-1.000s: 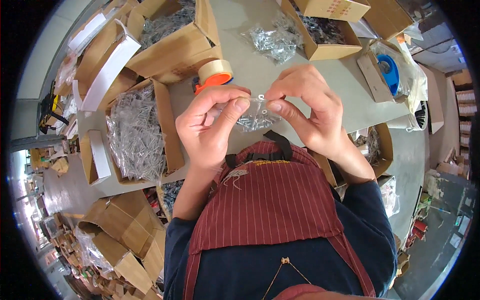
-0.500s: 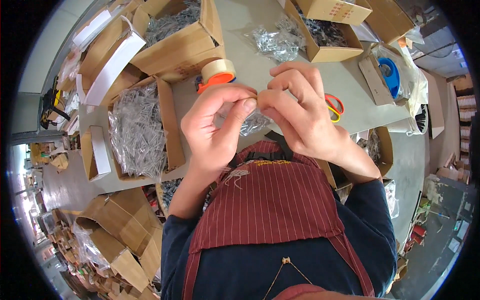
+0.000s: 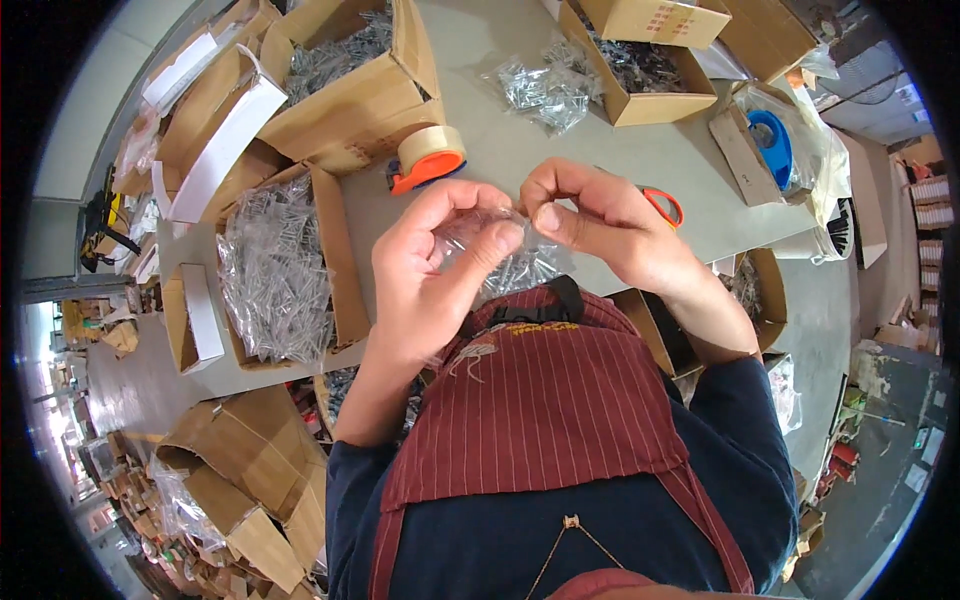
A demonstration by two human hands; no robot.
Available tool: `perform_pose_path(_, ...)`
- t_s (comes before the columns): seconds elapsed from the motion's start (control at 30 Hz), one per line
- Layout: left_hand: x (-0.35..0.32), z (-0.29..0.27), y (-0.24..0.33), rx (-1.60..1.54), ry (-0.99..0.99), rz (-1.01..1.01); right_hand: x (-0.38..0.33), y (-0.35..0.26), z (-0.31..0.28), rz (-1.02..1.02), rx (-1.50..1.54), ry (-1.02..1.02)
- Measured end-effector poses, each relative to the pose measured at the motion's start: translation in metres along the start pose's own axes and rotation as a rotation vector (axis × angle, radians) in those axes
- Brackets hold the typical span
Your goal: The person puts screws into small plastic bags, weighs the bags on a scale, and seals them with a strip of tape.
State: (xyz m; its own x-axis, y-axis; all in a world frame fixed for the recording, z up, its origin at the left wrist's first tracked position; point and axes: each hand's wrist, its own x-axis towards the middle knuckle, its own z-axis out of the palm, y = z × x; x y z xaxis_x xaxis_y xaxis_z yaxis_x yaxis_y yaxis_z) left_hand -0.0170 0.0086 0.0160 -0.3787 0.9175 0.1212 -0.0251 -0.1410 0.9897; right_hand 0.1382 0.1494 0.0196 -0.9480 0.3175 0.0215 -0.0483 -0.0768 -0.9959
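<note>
Clear plastic encloses small metal parts in the bag (image 3: 533, 268) at the centre of the frame, just above the maroon apron (image 3: 540, 410). The left hand (image 3: 430, 265) is clamped on the bag's upper part, thumb against fingers. The right hand (image 3: 615, 228) brings thumb and forefinger close together at the bag's upper edge; whether they grip it cannot be told. Upper centre: tape dispenser (image 3: 436, 166). Right of centre: scissors (image 3: 679, 208), partly hidden. Left: carton (image 3: 342, 265) of filled bags (image 3: 275, 270).
</note>
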Motion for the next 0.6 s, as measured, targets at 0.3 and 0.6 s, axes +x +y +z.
perform_pose_path(0.3,-0.003,-0.005,0.009,-0.013,-0.087,-0.103,0.005,0.013,0.002,-0.088,-0.029,0.016)
perform_pose_path(0.6,0.010,-0.024,-0.019,-0.097,-0.199,-0.257,0.007,0.047,0.000,-0.270,-0.011,0.005)
